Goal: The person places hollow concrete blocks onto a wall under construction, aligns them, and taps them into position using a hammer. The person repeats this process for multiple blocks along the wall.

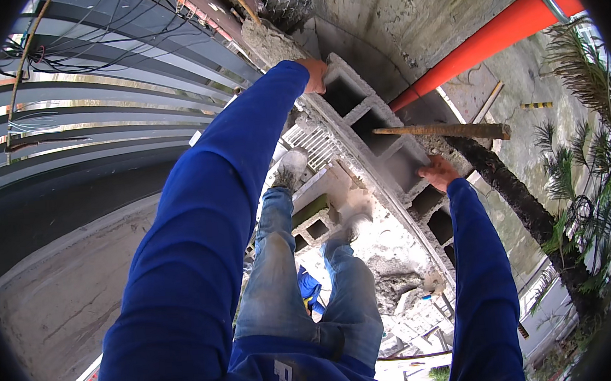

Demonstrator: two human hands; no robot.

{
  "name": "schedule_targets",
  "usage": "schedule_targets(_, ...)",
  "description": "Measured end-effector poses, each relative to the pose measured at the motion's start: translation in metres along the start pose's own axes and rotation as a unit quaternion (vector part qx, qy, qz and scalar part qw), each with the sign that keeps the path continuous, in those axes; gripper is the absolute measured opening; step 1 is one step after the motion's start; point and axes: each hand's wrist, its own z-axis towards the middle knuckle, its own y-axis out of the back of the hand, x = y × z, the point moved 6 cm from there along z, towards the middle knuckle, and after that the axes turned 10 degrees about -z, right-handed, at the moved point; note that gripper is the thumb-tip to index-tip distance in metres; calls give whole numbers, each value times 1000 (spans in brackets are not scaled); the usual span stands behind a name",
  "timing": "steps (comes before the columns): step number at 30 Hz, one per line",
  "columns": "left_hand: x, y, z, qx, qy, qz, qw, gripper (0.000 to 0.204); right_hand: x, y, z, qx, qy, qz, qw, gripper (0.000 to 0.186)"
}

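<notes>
A grey hollow concrete block (362, 104) lies on a narrow wall (362, 177) in front of me. My left hand (313, 75) grips its far end, fingers curled over the edge. My right hand (439, 173) grips its nearer end, beside a grey face dusted or smeared with mortar. A wooden stick (450, 129) lies across the block, one end at a cavity. More hollow blocks (438, 224) continue along the wall toward the lower right. My feet stand below, near another loose block (326, 231).
Grey slatted fencing (80, 107) with loose cables is at left. An orange pipe (489, 36), a tree trunk (491, 167) and palm fronds (562, 208) are at right. A person in blue (309, 289) is far below between my legs. Rubble and mortar (404, 290) lie below.
</notes>
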Motion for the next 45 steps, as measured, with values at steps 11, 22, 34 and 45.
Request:
schedule_targets(11,-4,25,-49,-252,-54,-121,959,53,26,20,-53,-185,22,99,977,71)
schedule_targets(22,53,-287,-253,-100,271,-417,862,36,140,-185,-156,-62,-33,341,937,21)
schedule_targets(34,52,-311,-317,44,170,-408,896,42,99,-219,-134,70,78,47,993,14)
schedule_targets(45,122,-340,-463,-306,244,-641,660,23,129,-69,-239,34,-50,259,964,20)
